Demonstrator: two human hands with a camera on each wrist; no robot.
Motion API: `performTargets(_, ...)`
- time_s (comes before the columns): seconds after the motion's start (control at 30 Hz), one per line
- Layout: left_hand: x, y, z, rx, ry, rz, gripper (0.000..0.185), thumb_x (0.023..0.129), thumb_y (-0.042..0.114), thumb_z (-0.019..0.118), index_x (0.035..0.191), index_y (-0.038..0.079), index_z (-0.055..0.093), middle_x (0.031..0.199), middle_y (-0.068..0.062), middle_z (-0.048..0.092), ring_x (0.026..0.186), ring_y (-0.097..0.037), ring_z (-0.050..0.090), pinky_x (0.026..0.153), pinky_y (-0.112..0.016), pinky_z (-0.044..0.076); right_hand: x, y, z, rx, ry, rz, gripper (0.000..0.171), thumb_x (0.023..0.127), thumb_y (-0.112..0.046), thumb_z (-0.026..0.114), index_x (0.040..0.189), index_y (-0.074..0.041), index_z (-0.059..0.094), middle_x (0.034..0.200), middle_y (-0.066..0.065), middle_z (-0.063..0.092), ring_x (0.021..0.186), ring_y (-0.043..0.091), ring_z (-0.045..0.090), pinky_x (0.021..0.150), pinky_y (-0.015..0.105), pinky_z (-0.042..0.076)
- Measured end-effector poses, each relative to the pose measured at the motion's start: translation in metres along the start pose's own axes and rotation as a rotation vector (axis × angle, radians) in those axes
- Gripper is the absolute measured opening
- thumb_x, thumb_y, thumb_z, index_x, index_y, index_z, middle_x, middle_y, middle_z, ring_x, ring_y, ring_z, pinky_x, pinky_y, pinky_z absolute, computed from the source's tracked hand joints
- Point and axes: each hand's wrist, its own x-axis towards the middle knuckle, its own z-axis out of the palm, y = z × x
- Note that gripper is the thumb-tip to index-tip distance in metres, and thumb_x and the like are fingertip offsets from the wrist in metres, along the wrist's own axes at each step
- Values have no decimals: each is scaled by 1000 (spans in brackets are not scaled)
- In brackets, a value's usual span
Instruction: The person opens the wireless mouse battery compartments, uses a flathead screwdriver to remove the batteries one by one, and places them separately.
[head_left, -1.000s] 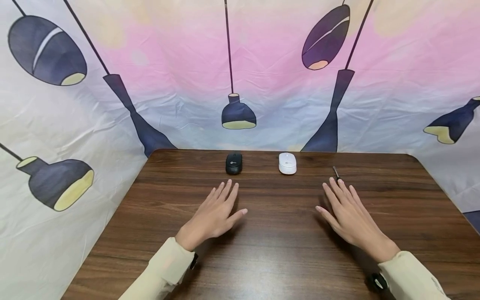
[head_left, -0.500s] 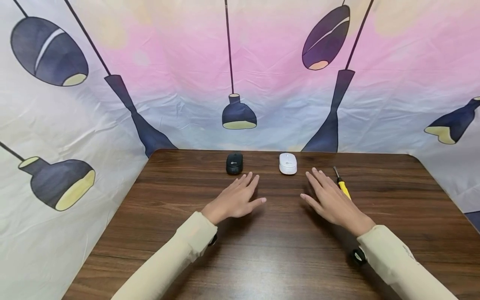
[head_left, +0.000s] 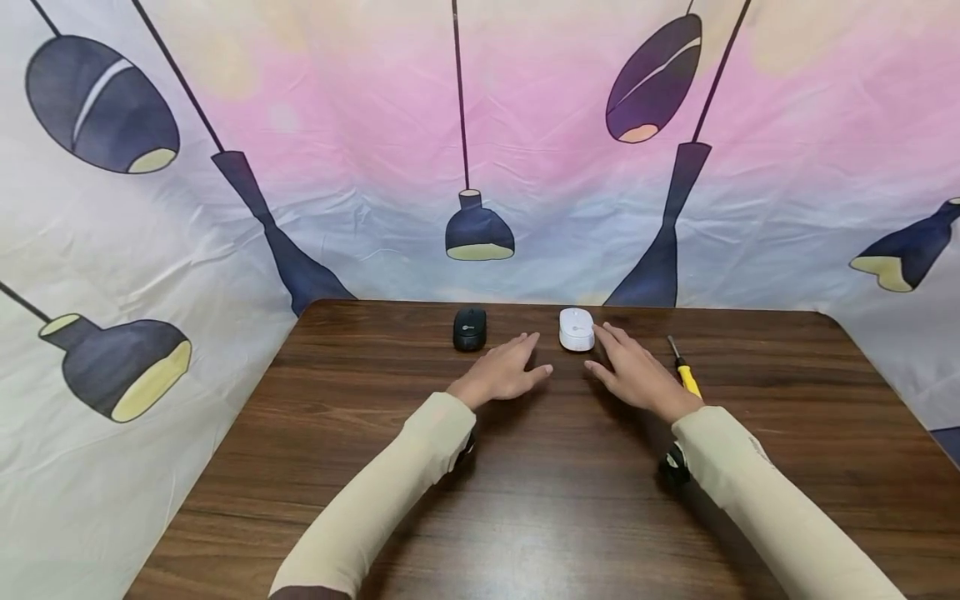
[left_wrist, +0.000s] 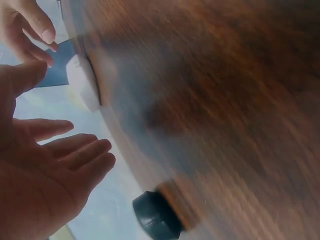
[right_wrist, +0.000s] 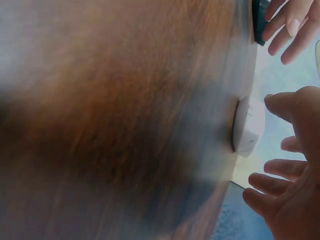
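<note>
A white computer mouse lies near the far edge of the wooden table. My right hand hovers beside its right side, fingers extended and nothing in the grasp. To the mouse's left and nearer me is my left hand, also holding nothing, its fingers spread from the thumb. A black computer mouse sits just beyond and left of that hand. In the right wrist view the white mouse shows a gap from the right hand. Both mice appear in the left wrist view too, apart from the left hand.
A screwdriver with a yellow handle lies right of the right hand, its handle end partly covered by the forearm. Behind the table hangs a cloth printed with lamps. A dark band with a device is on the right wrist.
Both hands have moved forward and inward over the table, toward the white mouse. The screwdriver's yellow handle, first hidden under the right hand, has come into view. Both mice stay in place.
</note>
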Motion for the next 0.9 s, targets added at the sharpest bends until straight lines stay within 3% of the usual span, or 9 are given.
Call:
performTargets(0.27, 28, 0, 13, -98, 91, -24, 64, 107, 38, 51, 159, 8, 30, 160, -12, 38, 145, -29, 38, 120, -48, 36, 19, 3, 11, 54, 14, 51, 65, 105, -21, 58, 154, 9, 28, 153, 33, 34, 140, 48, 36, 112, 66, 37)
performTargets(0.47, 43, 7, 19, -141, 140, -16, 61, 107, 32, 53, 159, 9, 32, 158, -10, 40, 143, -28, 41, 118, -47, 39, 30, 4, 15, 90, 24, 78, 66, 104, -20, 59, 153, 11, 28, 152, 34, 37, 139, 48, 39, 112, 64, 38)
performTargets(0.67, 55, 12, 23, -113, 139, -7, 61, 106, 26, 56, 159, 10, 30, 159, -9, 40, 144, -27, 40, 118, -44, 39, 36, 8, 16, 132, 23, 108, 69, 103, -18, 62, 154, 11, 26, 149, 36, 40, 137, 50, 40, 111, 64, 39)
performTargets(0.9, 59, 14, 27, -73, 100, 5, 63, 106, 23, 56, 161, 12, 27, 159, -11, 40, 147, -32, 34, 122, -45, 33, 36, 14, 19, 180, -3, 117, 68, 103, -15, 62, 156, 7, 26, 153, 33, 35, 142, 54, 28, 116, 67, 30)
